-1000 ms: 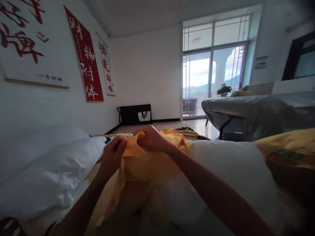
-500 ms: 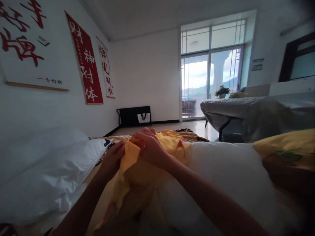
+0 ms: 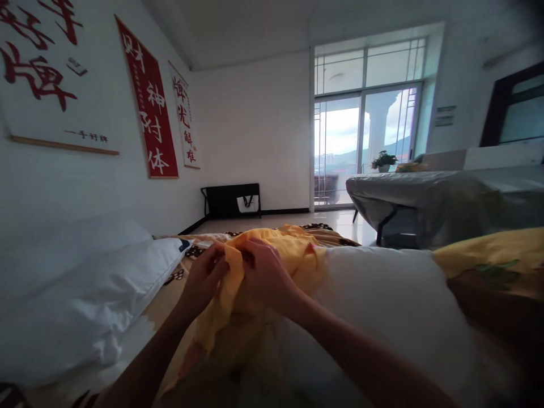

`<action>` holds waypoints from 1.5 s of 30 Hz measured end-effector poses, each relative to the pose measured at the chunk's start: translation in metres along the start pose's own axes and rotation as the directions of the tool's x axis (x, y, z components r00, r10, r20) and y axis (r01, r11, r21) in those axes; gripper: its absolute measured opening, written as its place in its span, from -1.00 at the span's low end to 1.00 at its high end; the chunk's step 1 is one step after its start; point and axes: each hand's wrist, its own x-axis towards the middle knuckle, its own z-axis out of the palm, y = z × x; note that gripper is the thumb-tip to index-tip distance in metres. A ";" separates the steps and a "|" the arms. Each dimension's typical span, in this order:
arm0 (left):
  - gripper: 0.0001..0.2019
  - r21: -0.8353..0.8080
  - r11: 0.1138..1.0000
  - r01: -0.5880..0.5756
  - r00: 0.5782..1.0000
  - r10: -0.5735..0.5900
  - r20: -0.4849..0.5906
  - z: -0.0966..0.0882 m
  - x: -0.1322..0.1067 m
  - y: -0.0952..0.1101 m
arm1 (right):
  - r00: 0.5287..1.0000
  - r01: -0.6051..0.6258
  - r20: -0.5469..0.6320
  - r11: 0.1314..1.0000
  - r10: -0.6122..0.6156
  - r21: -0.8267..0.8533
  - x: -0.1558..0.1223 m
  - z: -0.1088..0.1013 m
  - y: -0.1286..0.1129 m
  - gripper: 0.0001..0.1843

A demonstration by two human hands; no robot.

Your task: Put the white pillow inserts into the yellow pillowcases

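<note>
Person is gripping a yellow cloth over the patterned bedding.
Left hand and right hand are pinching its bunched edge, fingers curled tight; white pillow is lying alongside, balcony doors lighting the room.

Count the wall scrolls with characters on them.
3, all on the left wall: a large white scroll nearest the camera, a red scroll beside it, and a narrow white scroll farthest away. Others may hang beyond the left edge.
</note>
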 end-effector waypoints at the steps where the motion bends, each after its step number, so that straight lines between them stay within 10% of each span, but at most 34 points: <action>1: -0.84 0.054 0.998 -0.034 0.999 0.034 0.004 0.000 0.000 0.001 | 0.999 -0.029 0.016 0.999 0.028 0.038 0.002 0.000 0.000 -0.90; 15: -0.86 0.239 0.970 -0.041 0.998 0.053 -0.043 -0.008 0.002 -0.002 | 0.998 -0.054 0.038 0.862 0.041 0.504 0.007 0.006 0.018 -0.87; 19: -0.93 0.264 0.963 -0.049 0.970 0.109 -0.218 -0.001 -0.006 0.008 | 0.997 -0.078 0.033 0.883 0.071 0.463 0.009 0.006 0.019 -0.87; 25: -0.79 0.106 0.993 -0.044 0.991 0.057 -0.123 0.005 -0.016 0.023 | 0.998 0.039 -0.051 0.938 -0.022 0.344 0.006 0.003 0.014 -0.92; 30: -0.76 0.233 0.973 0.012 0.961 0.053 -0.271 0.004 -0.009 0.027 | 0.960 0.237 0.085 0.936 -0.267 0.260 0.002 -0.006 0.014 -0.80; 36: -0.62 0.282 0.954 0.098 0.977 -0.038 -0.212 -0.014 0.000 0.035 | 0.956 0.291 0.048 0.955 -0.288 -0.062 0.027 -0.042 0.055 -0.68; 45: -0.62 0.284 0.956 0.075 0.997 -0.065 -0.045 -0.040 0.015 0.042 | 0.836 0.064 0.549 0.989 0.019 -0.131 0.047 -0.058 0.131 -0.43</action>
